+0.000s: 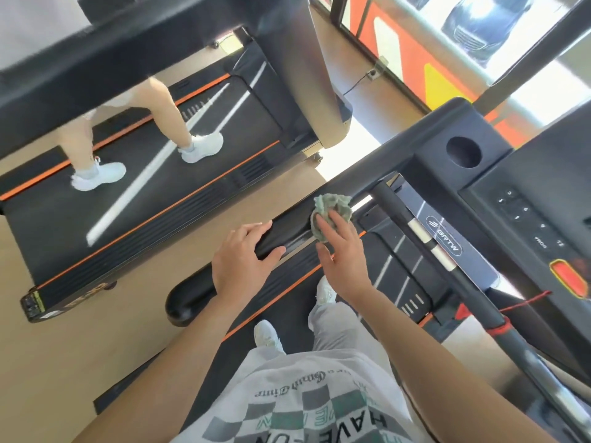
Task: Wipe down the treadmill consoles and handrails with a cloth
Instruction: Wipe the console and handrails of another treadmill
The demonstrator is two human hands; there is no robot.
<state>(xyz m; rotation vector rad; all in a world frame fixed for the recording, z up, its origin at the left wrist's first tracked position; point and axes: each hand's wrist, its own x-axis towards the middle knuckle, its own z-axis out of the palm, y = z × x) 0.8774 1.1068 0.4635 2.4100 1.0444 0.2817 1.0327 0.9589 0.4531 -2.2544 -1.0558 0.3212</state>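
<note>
Treadmills number two, side by side on the wooden floor (80,346): the left treadmill (144,199) carries another person's legs in two white shoes (201,147), and the near treadmill (399,273) carries the wearer. One dark console (527,203) fills the right side, with one round cup holder (463,151) and one red button (567,278). One black handrail (287,233) runs diagonally from the console down to the lower left. Two bare hands are on it: the left hand (243,260) wraps the rail, fingers over the top and thumb underneath; just beside it, the right hand (343,254) lies with fingers straight, pressing one crumpled green cloth (332,206) against the rail
</note>
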